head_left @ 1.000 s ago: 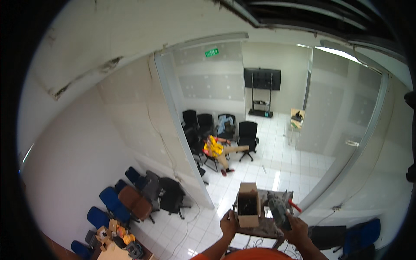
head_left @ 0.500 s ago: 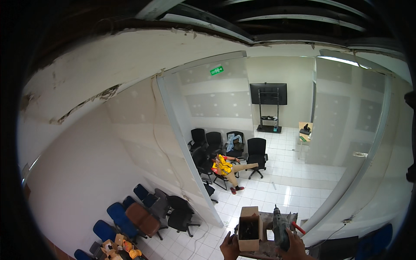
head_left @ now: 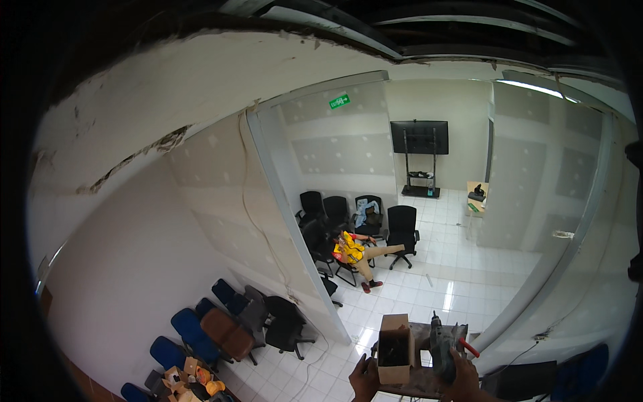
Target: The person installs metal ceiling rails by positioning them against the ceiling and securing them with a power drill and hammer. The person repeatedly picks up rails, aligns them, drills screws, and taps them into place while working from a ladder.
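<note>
A cordless drill (head_left: pixel 442 348) lies along the top of a worn dark platform (head_left: pixel 420 383), its chuck pointing away from me. My right hand (head_left: pixel 463 380) is closed around the rear of the drill. Left of it stands an open cardboard box (head_left: pixel 394 374) with dark small contents that I cannot make out. My left hand (head_left: pixel 365 378) is beside the box at the platform's left edge, fingers curled; what they grip is hidden. A red-handled tool (head_left: pixel 469 347) lies by the drill's right side.
Below, a person in a yellow vest (head_left: pixel 351 249) reclines across black chairs (head_left: pixel 402 231). More chairs (head_left: pixel 228 333) line the left wall, near opened cartons (head_left: pixel 175 380). Grey wall panels (head_left: pixel 268 221) flank the opening. A screen on a stand (head_left: pixel 420 137) is at the back. Overhead run metal ceiling beams (head_left: pixel 469 21).
The view has shifted slightly, so the room appears a little lower left to right. Both hands, the drill and the box keep nearly the same places relative to each other.
</note>
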The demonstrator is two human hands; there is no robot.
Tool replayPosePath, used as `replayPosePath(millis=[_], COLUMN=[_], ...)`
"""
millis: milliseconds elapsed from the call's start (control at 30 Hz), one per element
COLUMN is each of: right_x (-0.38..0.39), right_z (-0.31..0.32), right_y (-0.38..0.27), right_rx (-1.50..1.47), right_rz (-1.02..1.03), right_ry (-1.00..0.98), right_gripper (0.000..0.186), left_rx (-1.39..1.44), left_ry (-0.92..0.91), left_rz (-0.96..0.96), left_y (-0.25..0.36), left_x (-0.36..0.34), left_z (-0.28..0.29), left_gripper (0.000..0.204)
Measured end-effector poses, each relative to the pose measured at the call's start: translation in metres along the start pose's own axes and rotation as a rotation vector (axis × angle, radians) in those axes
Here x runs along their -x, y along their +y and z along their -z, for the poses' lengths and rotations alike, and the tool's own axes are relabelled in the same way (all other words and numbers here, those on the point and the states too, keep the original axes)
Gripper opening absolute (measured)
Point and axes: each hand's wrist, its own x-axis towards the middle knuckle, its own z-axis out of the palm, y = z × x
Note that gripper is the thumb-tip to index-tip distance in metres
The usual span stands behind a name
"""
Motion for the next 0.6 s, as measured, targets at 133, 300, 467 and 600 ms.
replayPosePath(millis=[133, 300, 467, 600], right_x=[-0.004, -0.008, -0.01, -0.016], right_z=[-0.001, -0.001, 0.004, 0.015], right_y=[0.002, -0.01, -0.012, -0.002], right_rx=[-0.064, -0.106, -0.126, -0.328], right_rz=[0.027, 0.007, -0.022, -0.125], right_ry=[0.076, 0.129, 0.292, 0.351], right_gripper=[0.098, 0.092, 0.081, 0.069], left_rx=[-0.117, -0.013, -0.061, -0.054], left_ry=[0.016, -0.05, -0.313, -0.117], left_rz=[0.022, 0.029, 0.301, -0.185], left_y=[0.002, 0.0, 0.01, 0.051], left_x=[-0.004, -0.003, -0.03, -0.07], left_z=[0.001, 0.007, 0.03, 0.036], left_gripper=[0.04, 0.041, 0.059, 0.035])
